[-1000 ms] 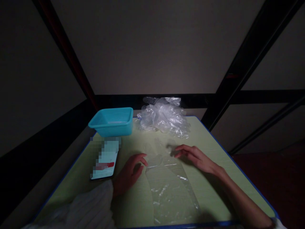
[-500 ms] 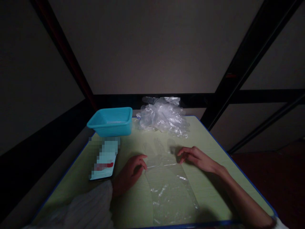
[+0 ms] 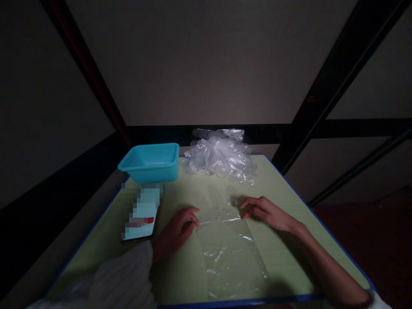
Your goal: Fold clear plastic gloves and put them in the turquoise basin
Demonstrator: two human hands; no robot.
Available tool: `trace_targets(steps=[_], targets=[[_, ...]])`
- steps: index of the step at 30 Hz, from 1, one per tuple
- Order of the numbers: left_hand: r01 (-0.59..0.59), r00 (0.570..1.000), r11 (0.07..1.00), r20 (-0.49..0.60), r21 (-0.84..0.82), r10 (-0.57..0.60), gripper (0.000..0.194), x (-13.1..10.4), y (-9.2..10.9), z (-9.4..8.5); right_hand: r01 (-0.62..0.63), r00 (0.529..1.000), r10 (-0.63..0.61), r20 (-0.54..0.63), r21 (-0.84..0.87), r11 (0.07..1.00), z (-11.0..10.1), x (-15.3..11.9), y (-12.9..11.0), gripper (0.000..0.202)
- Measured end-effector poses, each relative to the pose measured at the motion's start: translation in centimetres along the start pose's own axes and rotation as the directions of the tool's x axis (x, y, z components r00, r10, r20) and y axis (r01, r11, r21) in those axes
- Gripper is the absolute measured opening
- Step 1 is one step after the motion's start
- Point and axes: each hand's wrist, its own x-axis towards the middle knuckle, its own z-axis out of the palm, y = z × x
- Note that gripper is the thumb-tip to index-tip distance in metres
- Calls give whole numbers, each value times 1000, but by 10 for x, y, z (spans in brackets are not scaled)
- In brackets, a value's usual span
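A clear plastic glove [image 3: 230,253] lies flat on the pale green table, its fingers pointing to the far side and its wide end near the front edge. At its left side is my left hand [image 3: 177,231], fingers curled and apart, with nothing visible in it. My right hand [image 3: 265,212] is at the glove's right edge, near its finger part, with bent fingers apart and holding nothing. Whether the fingertips touch the plastic is hard to tell. Behind the glove, a heap of crumpled clear plastic gloves [image 3: 222,156] rests at the table's far edge.
A blue plastic basket [image 3: 154,174] stands at the table's far left corner. In front of it lies a phone [image 3: 143,214] with a lit, partly pixelated screen. The table [image 3: 289,257] has a blue edge, and a wall [image 3: 206,64] with dark beams rises behind it.
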Motion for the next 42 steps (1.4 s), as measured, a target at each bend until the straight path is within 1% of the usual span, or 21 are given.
trace_targets(steps=[6,12,15,21,23,25,26,28,30,32,35,37,39,42], targets=[[-30,1000,1000,-10,5,30,19,-1,3,-3,31,999,-31,20,-9,999,-1,-1,-4,19],[-41,999,999,-22,1,41,17,-1,2,-2,55,998,-56,3,-145,988,8,0,-4,12],[-33,999,999,-13,2,33,17,0,0,-1,81,997,-78,24,-182,980,9,0,0,12],[-23,1000,1000,3,2,23,18,1,1,-1,80,995,-69,65,-176,981,6,-1,-1,13],[-19,1000,1000,1,1,19,18,1,1,-1,72,991,-54,120,-149,986,6,-2,-4,13],[-12,1000,1000,4,2,12,18,1,1,-1,66,970,-45,237,-80,995,9,-4,-8,13],[-10,1000,1000,8,1,10,17,1,1,-1,62,949,-48,310,-34,998,11,-6,-9,15],[-7,1000,1000,20,-2,7,17,1,1,-1,43,890,-66,451,59,997,17,-10,-11,21],[-3,1000,1000,29,-3,3,17,1,1,-1,18,832,-76,550,109,994,22,-14,-11,28],[-3,1000,1000,31,-4,3,17,1,2,-2,29,808,-75,584,87,996,25,-17,-12,30],[-2,999,1000,35,-10,3,16,1,2,-3,85,816,-53,576,-30,996,26,-21,-18,23],[6,999,1000,36,-12,-6,16,1,2,-3,99,824,-17,567,-114,988,25,-22,-22,17],[14,999,1000,34,-15,-14,15,2,2,-3,103,815,14,579,-169,980,24,-23,-26,19],[16,999,1000,33,-19,-15,16,2,3,-2,122,806,22,592,-202,972,26,-25,-26,21]])
